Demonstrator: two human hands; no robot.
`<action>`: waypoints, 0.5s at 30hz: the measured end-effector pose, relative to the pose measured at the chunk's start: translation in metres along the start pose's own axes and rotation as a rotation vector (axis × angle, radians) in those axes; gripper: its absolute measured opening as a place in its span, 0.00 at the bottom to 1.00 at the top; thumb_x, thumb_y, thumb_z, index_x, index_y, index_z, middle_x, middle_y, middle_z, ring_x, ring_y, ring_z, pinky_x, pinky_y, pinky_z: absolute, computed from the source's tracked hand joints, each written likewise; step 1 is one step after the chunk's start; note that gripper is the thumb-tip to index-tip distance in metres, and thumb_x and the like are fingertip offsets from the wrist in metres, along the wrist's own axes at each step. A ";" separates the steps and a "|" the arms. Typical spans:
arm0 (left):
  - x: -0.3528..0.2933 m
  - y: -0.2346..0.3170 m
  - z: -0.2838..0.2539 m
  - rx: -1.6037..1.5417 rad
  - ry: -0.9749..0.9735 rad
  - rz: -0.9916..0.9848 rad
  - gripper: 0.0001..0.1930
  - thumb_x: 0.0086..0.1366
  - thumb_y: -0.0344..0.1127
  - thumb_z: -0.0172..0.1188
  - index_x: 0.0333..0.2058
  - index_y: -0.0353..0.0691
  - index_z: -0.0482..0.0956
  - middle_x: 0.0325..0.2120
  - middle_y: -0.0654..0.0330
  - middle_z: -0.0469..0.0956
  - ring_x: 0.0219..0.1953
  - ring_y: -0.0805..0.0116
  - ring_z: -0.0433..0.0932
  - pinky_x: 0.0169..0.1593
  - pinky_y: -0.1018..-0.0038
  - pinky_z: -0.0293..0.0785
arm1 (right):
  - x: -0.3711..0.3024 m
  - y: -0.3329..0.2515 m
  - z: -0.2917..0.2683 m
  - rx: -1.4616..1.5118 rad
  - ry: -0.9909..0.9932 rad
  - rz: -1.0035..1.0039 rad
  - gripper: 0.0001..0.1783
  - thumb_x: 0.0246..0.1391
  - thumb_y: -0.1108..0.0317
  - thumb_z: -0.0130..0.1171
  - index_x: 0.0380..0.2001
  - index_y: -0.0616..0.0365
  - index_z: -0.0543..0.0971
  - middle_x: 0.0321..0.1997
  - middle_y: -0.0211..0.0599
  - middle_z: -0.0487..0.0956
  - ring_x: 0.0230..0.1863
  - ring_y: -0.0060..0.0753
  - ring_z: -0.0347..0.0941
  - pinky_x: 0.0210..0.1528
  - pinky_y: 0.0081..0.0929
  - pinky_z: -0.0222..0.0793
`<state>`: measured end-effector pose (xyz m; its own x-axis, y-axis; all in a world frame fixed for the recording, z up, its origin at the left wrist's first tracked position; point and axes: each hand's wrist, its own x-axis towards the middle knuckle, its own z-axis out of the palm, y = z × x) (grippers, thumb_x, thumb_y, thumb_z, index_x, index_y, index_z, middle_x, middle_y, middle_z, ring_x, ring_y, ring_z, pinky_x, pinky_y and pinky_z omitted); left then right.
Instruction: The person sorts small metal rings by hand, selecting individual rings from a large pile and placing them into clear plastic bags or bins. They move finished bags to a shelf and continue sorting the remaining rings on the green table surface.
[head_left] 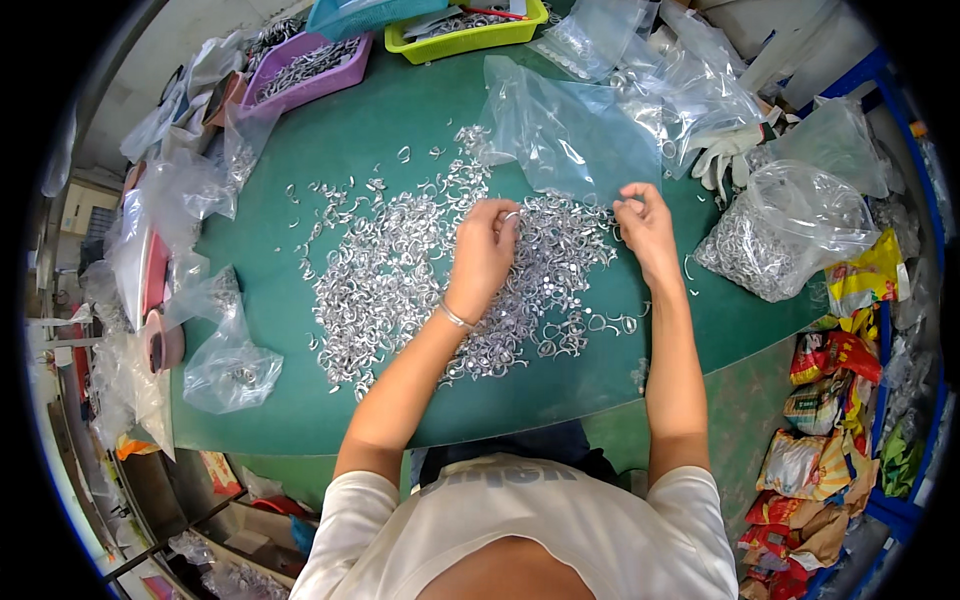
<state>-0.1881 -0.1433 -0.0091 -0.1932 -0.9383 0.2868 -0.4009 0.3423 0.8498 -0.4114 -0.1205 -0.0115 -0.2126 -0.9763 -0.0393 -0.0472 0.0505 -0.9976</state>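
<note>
A wide pile of small silver metal rings (385, 270) is spread over the green tabletop. At the pile's middle, my left hand (484, 255) is closed, with a small silver ring (512, 215) showing at its fingertips. My right hand (648, 232) hovers at the pile's right edge, fingers curled together beside a clear plastic bag (575, 135); whatever they may pinch is too small to make out. A few loose rings (612, 323) lie apart from the pile, between my forearms.
A pink tray (366, 47) and a yellow-green tray (470, 36) hold metal pieces at the back. A bulging clear bag of rings (785, 235) sits at the right, near a white glove (722, 155). Another clear bag (232, 365) lies at the left.
</note>
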 end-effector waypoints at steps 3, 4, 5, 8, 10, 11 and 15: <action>-0.004 0.018 -0.013 -0.705 -0.136 -0.581 0.10 0.59 0.23 0.48 0.40 0.32 0.73 0.28 0.61 0.74 0.29 0.76 0.74 0.31 0.81 0.72 | -0.006 -0.001 0.022 -0.627 0.083 -0.214 0.07 0.47 0.66 0.57 0.29 0.57 0.75 0.17 0.41 0.73 0.19 0.42 0.70 0.24 0.35 0.63; -0.005 0.022 -0.015 -0.877 -0.158 -0.712 0.11 0.59 0.23 0.47 0.41 0.31 0.73 0.30 0.61 0.74 0.31 0.76 0.74 0.32 0.82 0.72 | -0.010 -0.004 0.027 -0.725 0.078 -0.205 0.08 0.46 0.66 0.58 0.29 0.58 0.75 0.17 0.41 0.73 0.20 0.44 0.71 0.24 0.36 0.63; -0.005 0.023 -0.012 -0.849 -0.166 -0.681 0.11 0.60 0.24 0.47 0.41 0.30 0.73 0.31 0.62 0.74 0.30 0.77 0.72 0.32 0.82 0.69 | -0.013 -0.005 0.032 -0.823 0.073 -0.195 0.08 0.46 0.65 0.59 0.28 0.58 0.76 0.18 0.42 0.74 0.21 0.45 0.71 0.24 0.36 0.63; -0.004 0.019 -0.001 -0.618 -0.194 -0.532 0.10 0.59 0.26 0.50 0.40 0.32 0.74 0.27 0.64 0.72 0.26 0.78 0.70 0.29 0.80 0.67 | -0.013 -0.007 0.033 -0.846 0.031 -0.197 0.07 0.44 0.67 0.59 0.25 0.59 0.76 0.17 0.40 0.74 0.20 0.43 0.70 0.23 0.34 0.63; 0.003 0.017 0.006 -0.134 -0.208 -0.261 0.09 0.56 0.27 0.53 0.37 0.33 0.75 0.27 0.58 0.72 0.29 0.68 0.72 0.32 0.73 0.69 | -0.012 -0.013 0.027 -0.710 -0.023 -0.143 0.05 0.44 0.70 0.58 0.22 0.59 0.75 0.16 0.37 0.73 0.18 0.37 0.70 0.22 0.31 0.63; 0.007 0.016 0.010 0.106 -0.212 -0.123 0.09 0.55 0.27 0.54 0.35 0.34 0.75 0.26 0.56 0.72 0.30 0.63 0.73 0.33 0.70 0.70 | -0.009 -0.009 0.021 -0.582 -0.017 -0.176 0.04 0.45 0.71 0.56 0.23 0.59 0.74 0.16 0.34 0.72 0.17 0.32 0.68 0.21 0.28 0.61; 0.023 0.000 0.029 0.310 -0.109 0.100 0.07 0.52 0.29 0.57 0.31 0.34 0.75 0.25 0.50 0.71 0.28 0.53 0.72 0.34 0.65 0.68 | -0.006 -0.020 0.000 0.108 -0.083 0.013 0.01 0.46 0.75 0.53 0.24 0.60 0.72 0.17 0.26 0.70 0.17 0.15 0.61 0.16 0.16 0.53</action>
<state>-0.2190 -0.1634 -0.0151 -0.3335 -0.8941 0.2988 -0.6251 0.4470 0.6399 -0.4096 -0.1158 0.0083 -0.1313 -0.9900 -0.0525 0.0617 0.0447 -0.9971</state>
